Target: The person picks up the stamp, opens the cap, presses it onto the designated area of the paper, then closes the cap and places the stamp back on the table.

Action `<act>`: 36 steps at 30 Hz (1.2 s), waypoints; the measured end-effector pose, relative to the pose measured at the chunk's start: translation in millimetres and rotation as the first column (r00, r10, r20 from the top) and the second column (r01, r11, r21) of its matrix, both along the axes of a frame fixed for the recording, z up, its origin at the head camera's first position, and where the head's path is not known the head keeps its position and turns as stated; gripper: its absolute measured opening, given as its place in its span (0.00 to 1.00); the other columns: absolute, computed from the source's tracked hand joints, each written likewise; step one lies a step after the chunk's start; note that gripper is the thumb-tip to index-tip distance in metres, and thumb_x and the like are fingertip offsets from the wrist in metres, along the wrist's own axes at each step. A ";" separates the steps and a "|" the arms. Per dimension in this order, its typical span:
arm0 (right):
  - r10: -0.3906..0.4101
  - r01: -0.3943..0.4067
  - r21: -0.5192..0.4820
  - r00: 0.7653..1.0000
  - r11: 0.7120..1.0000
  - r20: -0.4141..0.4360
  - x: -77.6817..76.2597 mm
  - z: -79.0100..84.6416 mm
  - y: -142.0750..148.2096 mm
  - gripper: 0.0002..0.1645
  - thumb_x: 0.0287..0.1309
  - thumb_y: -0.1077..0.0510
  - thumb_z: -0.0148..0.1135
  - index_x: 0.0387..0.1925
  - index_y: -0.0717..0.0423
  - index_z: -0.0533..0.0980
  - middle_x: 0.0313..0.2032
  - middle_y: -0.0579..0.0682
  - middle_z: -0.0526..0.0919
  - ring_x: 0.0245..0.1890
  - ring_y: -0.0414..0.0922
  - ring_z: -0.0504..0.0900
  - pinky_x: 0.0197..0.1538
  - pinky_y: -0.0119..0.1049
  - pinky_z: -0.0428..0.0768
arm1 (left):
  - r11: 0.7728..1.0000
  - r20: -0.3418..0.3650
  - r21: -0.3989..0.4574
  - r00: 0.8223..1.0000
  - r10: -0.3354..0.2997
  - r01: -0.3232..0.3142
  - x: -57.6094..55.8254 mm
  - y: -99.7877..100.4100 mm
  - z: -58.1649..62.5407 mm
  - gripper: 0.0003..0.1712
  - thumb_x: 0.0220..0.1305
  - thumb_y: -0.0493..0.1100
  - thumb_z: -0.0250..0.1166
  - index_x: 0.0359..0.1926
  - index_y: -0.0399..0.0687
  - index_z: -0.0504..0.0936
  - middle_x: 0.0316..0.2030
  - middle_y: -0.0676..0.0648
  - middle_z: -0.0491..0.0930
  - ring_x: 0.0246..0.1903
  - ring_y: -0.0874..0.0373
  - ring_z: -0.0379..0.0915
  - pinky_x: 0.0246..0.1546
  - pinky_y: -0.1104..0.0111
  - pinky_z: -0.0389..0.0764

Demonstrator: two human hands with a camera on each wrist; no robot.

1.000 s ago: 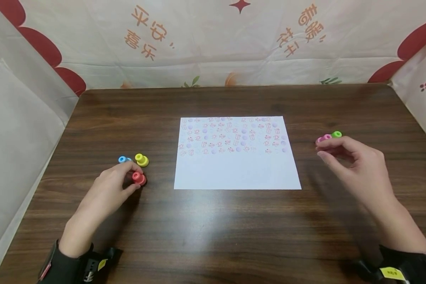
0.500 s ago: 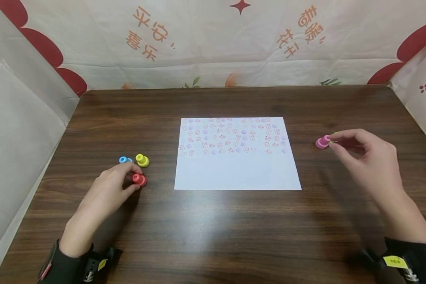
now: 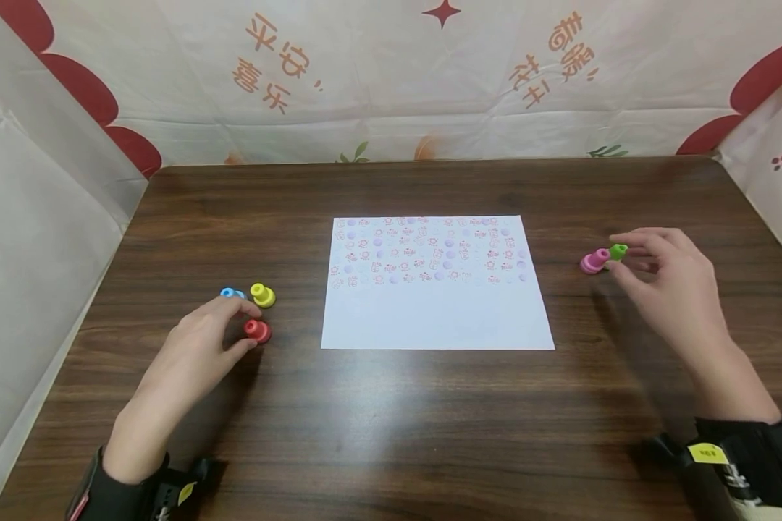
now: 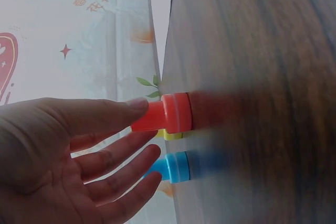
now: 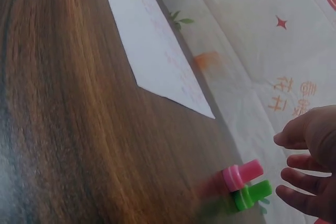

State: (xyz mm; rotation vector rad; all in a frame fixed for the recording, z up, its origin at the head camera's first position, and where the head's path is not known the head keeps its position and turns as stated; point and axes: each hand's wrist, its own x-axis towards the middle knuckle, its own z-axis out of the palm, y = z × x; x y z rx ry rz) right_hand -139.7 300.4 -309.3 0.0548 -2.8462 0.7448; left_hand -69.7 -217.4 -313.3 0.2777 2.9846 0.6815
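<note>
In the head view, my left hand (image 3: 198, 344) is spread around a red toy stamp (image 3: 258, 331), thumb and index finger on either side of it. The left wrist view shows the thumb overlapping the handle of that red stamp (image 4: 176, 113). A yellow stamp (image 3: 263, 294) and a blue stamp (image 3: 232, 292), partly hidden by the fingers, stand just behind it. On the right, my right hand (image 3: 674, 289) has loosely bent fingers beside a green stamp (image 3: 617, 251) and a pink stamp (image 3: 595, 261). Both stamps stand apart from the fingertips in the right wrist view.
A white sheet of paper (image 3: 439, 311) lies mid-table, its upper half covered in small red and purple prints. The dark wooden table (image 3: 391, 449) ends at a white patterned cloth (image 3: 391, 79) behind. Black straps with cameras circle both wrists.
My right hand first shifts right, then its fingers lift up and away from the stamps, uncovering the green one. The left hand stays about where it was around the red stamp.
</note>
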 end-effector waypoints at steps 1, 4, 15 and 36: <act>-0.001 0.001 0.004 1.000 1.000 0.013 -0.6 -0.5 0.3 0.21 0.59 0.57 0.63 0.52 0.62 0.77 0.50 0.63 0.73 0.46 0.49 0.78 0.46 0.17 0.75 | 1.000 -0.010 0.002 1.000 -0.004 0.004 0.3 0.1 0.1 0.17 0.51 0.32 0.72 0.43 0.41 0.78 0.42 0.40 0.81 0.46 0.44 0.75 0.45 0.44 0.78; 0.005 -0.006 0.019 0.999 1.000 0.039 -2.2 -2.7 0.7 0.21 0.61 0.58 0.62 0.54 0.64 0.75 0.51 0.67 0.71 0.45 0.65 0.77 0.49 0.50 0.82 | 1.000 -0.036 0.006 0.999 -0.011 0.012 1.0 0.4 0.6 0.16 0.51 0.32 0.72 0.42 0.41 0.79 0.41 0.41 0.81 0.45 0.44 0.76 0.43 0.45 0.78; 0.035 -0.044 0.097 0.996 0.994 0.088 -6.5 -13.7 1.9 0.19 0.59 0.63 0.61 0.52 0.66 0.75 0.50 0.69 0.72 0.44 0.65 0.73 0.43 0.67 0.72 | 1.000 -0.072 0.014 0.997 0.003 -0.002 4.2 4.0 4.7 0.17 0.50 0.32 0.72 0.42 0.42 0.79 0.40 0.42 0.81 0.44 0.46 0.76 0.43 0.46 0.79; 0.075 -0.076 0.058 0.997 0.995 0.008 -7.3 -12.4 -17.4 0.16 0.56 0.65 0.65 0.47 0.66 0.78 0.43 0.67 0.77 0.41 0.61 0.77 0.44 0.65 0.77 | 0.995 -0.215 0.094 0.977 -0.015 0.036 4.7 24.3 14.3 0.18 0.50 0.33 0.73 0.42 0.45 0.79 0.41 0.45 0.81 0.33 0.53 0.75 0.36 0.54 0.80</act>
